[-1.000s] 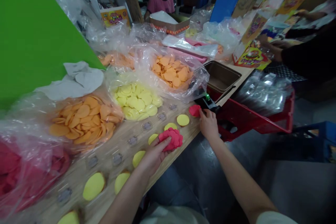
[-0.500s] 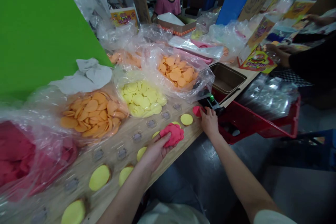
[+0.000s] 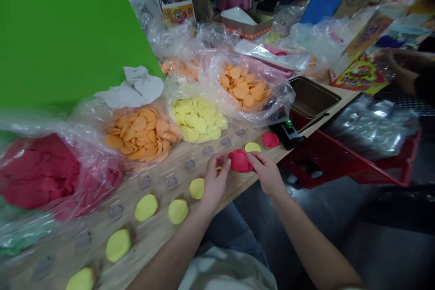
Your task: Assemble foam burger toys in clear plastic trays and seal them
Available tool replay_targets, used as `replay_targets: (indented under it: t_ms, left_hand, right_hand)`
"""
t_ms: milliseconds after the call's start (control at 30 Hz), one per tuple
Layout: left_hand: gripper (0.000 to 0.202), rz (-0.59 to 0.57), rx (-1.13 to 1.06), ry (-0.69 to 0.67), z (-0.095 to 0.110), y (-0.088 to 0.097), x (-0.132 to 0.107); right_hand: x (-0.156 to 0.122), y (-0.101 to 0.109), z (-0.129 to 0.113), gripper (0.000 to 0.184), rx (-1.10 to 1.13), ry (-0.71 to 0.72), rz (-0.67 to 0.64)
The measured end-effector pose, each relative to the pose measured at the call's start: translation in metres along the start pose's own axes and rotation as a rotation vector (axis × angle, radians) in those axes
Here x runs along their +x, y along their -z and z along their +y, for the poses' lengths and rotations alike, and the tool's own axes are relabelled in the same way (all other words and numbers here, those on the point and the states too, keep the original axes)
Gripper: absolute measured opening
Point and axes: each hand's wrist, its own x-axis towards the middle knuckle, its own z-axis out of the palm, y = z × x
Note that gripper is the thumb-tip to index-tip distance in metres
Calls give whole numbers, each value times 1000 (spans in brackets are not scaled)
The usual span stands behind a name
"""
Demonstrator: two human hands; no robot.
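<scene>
from my remote station i have the right hand [image 3: 268,174] pinching the red piece [image 3: 240,161] at its three o'clock edge, a yellow disc [image 3: 252,147] toward one; whether the left hand [image 3: 215,181], at nine, grips too, i can't tell. light rim pressure should avoid creasing.

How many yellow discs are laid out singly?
7: five discs left of the left hand, a sliver beside it, one beyond the red piece; others may hide.

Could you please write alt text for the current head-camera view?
A person's right hand pinches one or more red pieces above a wooden table, the left hand at their edge. Yellow rounds are spaced along it; clear plastic bags of orange, yellow and red pieces lie beyond them.
</scene>
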Motion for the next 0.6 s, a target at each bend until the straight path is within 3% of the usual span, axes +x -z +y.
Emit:
replay_targets:
  t_ms: [133,267,367,467,600]
  left_hand:
    - [29,-157,-98,-74,7,-16,-10]
    - [27,-90,-84,-69,-2,-24,-5]
    - [27,-15,-165,-9,-9,-23,0]
    - [23,55,-454,198,-9,-18,3]
    - [13,180,-660,398,-9,-9,7]
  right_hand:
    - [-6,-3,-3,27,-209,152,-14]
    - [-11,-7,-1,26,-243,187,83]
    - [-11,-6,4,22,60,76,156]
    - [-4,2,8,18,439,-155,146]
    - [8,21,12,13,587,-380,113]
